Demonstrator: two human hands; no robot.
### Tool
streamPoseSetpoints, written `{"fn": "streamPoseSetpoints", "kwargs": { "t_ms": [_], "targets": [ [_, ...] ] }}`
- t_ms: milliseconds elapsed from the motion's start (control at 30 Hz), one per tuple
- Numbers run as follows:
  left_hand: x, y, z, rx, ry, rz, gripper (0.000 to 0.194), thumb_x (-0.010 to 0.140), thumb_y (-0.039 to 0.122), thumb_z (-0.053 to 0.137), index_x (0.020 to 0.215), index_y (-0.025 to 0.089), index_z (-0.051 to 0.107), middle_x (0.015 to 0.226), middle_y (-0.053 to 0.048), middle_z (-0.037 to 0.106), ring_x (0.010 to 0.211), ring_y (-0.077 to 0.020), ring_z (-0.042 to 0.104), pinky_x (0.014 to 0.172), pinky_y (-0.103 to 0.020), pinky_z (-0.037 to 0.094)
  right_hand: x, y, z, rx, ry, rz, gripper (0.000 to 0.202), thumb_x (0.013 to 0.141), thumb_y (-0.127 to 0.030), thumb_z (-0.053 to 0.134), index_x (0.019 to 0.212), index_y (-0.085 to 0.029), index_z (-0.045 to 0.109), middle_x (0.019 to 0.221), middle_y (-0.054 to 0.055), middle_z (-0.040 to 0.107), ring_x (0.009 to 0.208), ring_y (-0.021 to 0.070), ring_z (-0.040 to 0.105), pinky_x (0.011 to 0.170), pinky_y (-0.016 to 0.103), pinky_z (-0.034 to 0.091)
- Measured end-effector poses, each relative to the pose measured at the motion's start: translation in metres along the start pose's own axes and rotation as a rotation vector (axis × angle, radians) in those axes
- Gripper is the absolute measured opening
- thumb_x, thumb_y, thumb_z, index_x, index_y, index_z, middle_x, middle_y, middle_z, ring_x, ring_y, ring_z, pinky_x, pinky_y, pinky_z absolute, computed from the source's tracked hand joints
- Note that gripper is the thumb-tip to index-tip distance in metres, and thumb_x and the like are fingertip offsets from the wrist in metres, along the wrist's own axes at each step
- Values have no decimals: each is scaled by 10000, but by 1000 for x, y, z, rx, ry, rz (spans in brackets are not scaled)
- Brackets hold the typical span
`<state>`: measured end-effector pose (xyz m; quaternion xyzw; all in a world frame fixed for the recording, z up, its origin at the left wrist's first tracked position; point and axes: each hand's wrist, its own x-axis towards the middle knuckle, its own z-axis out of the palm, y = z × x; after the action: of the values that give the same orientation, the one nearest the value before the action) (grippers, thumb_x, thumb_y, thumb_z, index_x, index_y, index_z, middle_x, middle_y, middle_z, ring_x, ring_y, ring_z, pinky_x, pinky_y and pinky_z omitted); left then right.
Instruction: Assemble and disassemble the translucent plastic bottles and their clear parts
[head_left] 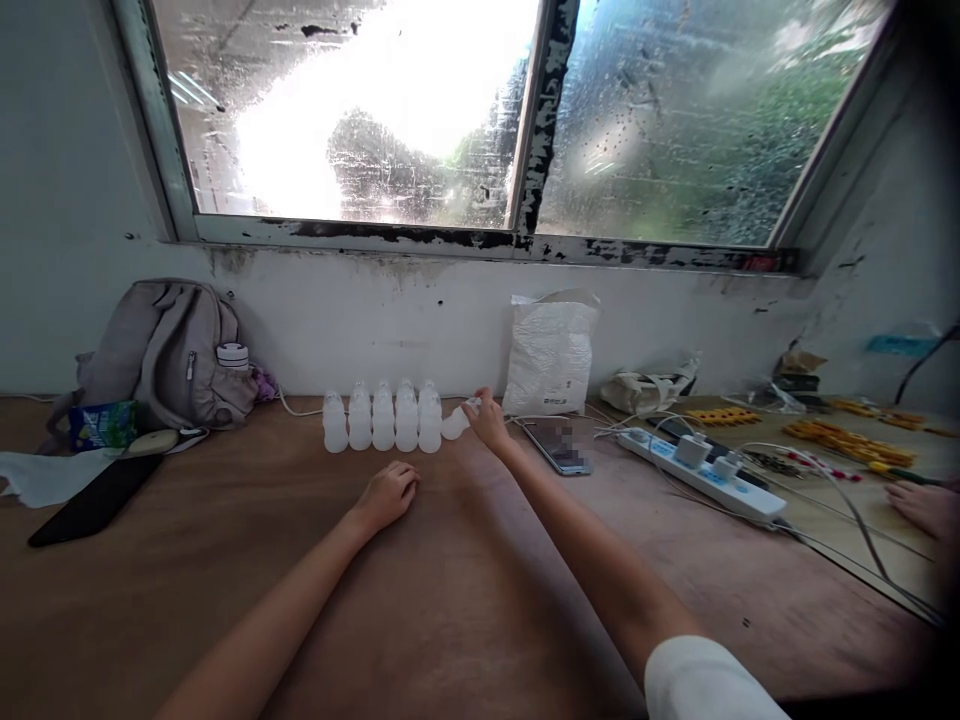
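Frosted white plastic bottles (383, 425) stand upright in short rows, close together, on the brown table. At the right end of the group, my right hand (489, 420) pinches the top of another bottle (454, 424), which leans toward the hand. Nearer to me, my left hand (390, 492) lies palm down on the tabletop in front of the bottles. Its fingers are loosely bent, and nothing shows in them.
A white plastic bag (551, 355) leans on the wall, with a phone (559, 446) before it. Rightward lie a power strip (705, 475), cables and yellow parts (851, 440), near another person's hand (922, 505). Leftward are a grey backpack (169, 350) and a black tablet-like slab (94, 500).
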<state>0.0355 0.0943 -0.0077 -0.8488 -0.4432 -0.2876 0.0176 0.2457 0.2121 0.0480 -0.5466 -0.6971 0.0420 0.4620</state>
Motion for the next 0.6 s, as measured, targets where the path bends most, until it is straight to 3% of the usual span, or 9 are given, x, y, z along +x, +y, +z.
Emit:
{"fn": "streamPoseSetpoints", "kwargs": {
  "t_ms": [133,233,367,600],
  "targets": [
    [0,5,-3,-18,105,112,209,802,133,391,890,176,575,911,-49,591,887,-160,528,805,-288,433,-24,11,-19,92,150,154,361,740,-422,449,961,-137,450,812,109,593,767,240,566,670,330,410],
    [-2,9,-5,-24,168,165,228,810,131,373,939,179,555,929,-52,582,888,-156,531,799,-291,438,-42,21,-31,199,177,303,320,717,-460,453,824,-159,464,698,70,579,619,207,572,544,293,425],
    [-3,21,-9,-38,223,221,257,814,162,384,1039,178,507,1000,-71,552,935,-158,521,821,-291,433,-66,25,-30,402,69,486,260,735,-436,410,709,-179,428,534,1,518,359,132,490,335,239,369],
    [-6,35,-7,35,309,286,402,747,334,521,1104,158,463,1135,-123,486,1047,-229,467,891,-382,397,-102,-8,-15,704,-212,558,204,727,-384,461,694,-194,395,502,-42,501,330,105,488,274,201,376]
  ]
}}
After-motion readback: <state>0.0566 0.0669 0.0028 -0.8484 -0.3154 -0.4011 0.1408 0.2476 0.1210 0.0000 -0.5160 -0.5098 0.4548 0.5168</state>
